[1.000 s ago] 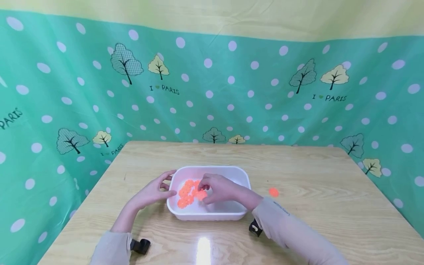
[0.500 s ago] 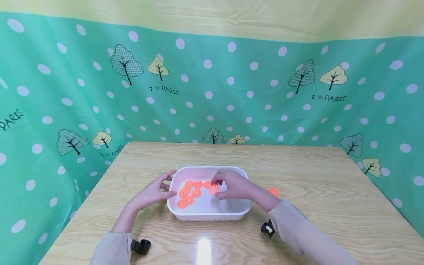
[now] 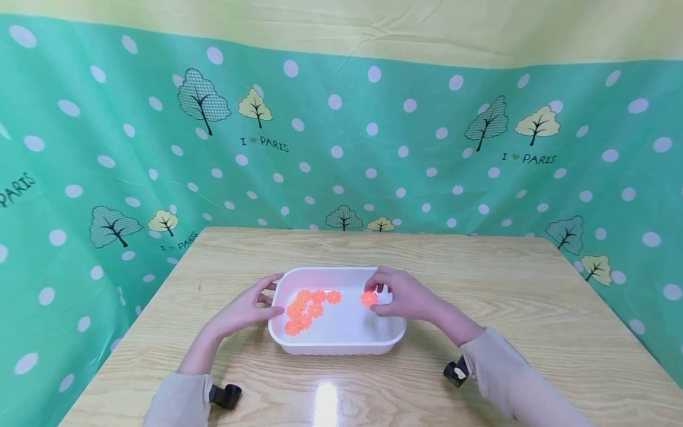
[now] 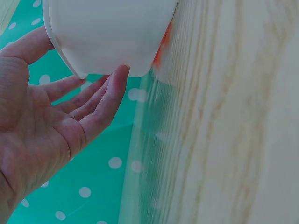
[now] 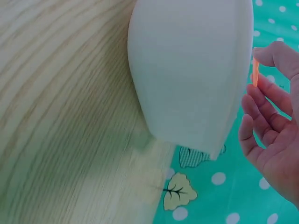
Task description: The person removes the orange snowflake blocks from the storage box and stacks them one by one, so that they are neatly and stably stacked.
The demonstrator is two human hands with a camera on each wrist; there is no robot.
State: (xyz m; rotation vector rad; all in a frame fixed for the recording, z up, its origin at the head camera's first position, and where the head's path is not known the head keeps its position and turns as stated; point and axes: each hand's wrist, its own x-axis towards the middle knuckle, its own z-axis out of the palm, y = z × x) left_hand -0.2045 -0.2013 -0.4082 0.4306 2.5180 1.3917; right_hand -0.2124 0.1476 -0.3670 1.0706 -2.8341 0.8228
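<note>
A white plastic tub (image 3: 347, 326) stands on the wooden table. Inside it, at the left, several scalloped orange carrot slices (image 3: 297, 309) lie in a cluster, with one slice (image 3: 333, 297) at its right end. My left hand (image 3: 251, 305) holds the tub's left end, thumb over the rim and fingers along the outer wall, as the left wrist view shows of the hand (image 4: 56, 112). Over the tub's right part, my right hand (image 3: 408, 293) pinches one carrot slice (image 3: 369, 298) between thumb and fingertips. In the right wrist view this slice (image 5: 255, 72) appears edge-on.
The table (image 3: 256, 379) extends around the tub on all sides. A green dotted curtain (image 3: 341, 136) hangs behind it. Black wrist cameras, the left (image 3: 226, 396) and the right (image 3: 456, 372), sit below the forearms. The right forearm covers part of the tabletop right of the tub.
My right hand has moved right across the tub with a carrot slice, away from the cluster. The loose slice right of the tub is now hidden behind the right forearm. My left hand stays put.
</note>
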